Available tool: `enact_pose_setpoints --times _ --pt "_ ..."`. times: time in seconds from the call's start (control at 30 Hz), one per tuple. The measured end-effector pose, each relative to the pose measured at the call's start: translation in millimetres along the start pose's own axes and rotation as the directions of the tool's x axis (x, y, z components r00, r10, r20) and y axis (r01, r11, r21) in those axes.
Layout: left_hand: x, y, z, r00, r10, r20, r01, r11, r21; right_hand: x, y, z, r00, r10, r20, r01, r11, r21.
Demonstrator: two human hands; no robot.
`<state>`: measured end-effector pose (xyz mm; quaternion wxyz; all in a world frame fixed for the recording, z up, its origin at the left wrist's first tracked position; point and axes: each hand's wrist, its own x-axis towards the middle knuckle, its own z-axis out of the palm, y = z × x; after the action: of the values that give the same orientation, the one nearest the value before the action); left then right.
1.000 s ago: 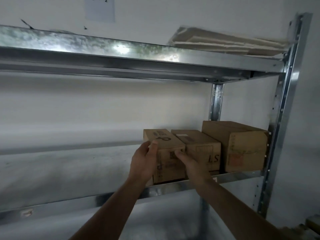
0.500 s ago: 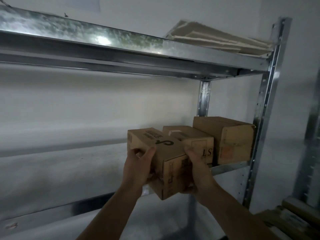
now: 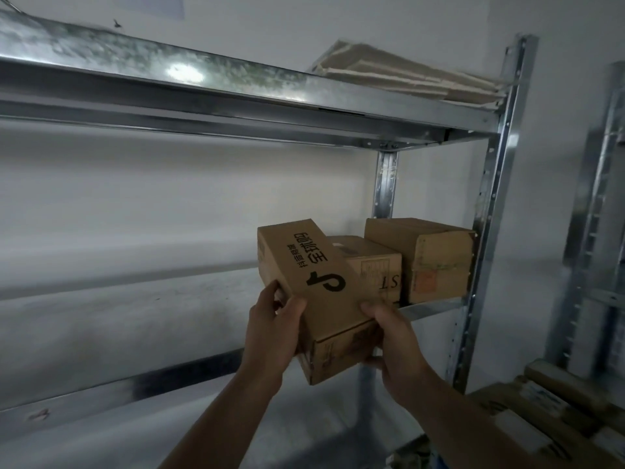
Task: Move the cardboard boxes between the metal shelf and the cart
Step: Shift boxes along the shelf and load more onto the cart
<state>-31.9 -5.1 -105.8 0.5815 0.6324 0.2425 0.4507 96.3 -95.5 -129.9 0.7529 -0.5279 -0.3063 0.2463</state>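
We are in a storeroom or small warehouse: a galvanised metal shelf (image 3: 236,96) with punched uprights (image 3: 492,198) stands against a plain white wall (image 3: 169,198), and a second rack (image 3: 592,214) of the same kind stands just to its right. Taped cartons (image 3: 439,262) sit on the shelf, a box (image 3: 314,282) carries a printed logo, flattened cardboard (image 3: 406,76) lies on the level above, and more parcels (image 3: 548,414) are stacked low at the right.

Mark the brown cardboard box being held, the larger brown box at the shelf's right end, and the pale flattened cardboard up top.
Held brown cardboard box with black logo (image 3: 318,275): head view, top face.
Larger brown cardboard box (image 3: 439,265): head view, front face.
Pale flattened cardboard stack (image 3: 406,76): head view, layered edge.
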Motion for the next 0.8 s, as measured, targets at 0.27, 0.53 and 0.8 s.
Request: enact_pose_setpoints --times 0.27,0.53,0.8 --pt "-68 -2 54 0.998 0.054 0.023 -0.052 0.995 -0.081 -61 -19 -74 0.988 -0.152 -0.008 0.152 0.988 0.019" --pt "-152 -7 124 0.994 0.105 0.025 -0.101 0.986 -0.132 -128 -44 -158 0.983 -0.151 -0.108 0.152 0.988 -0.004" --pt "-205 -20 156 0.996 0.093 -0.018 -0.094 0.994 -0.054 -171 -51 -192 0.985 -0.149 -0.084 0.145 0.988 -0.057"
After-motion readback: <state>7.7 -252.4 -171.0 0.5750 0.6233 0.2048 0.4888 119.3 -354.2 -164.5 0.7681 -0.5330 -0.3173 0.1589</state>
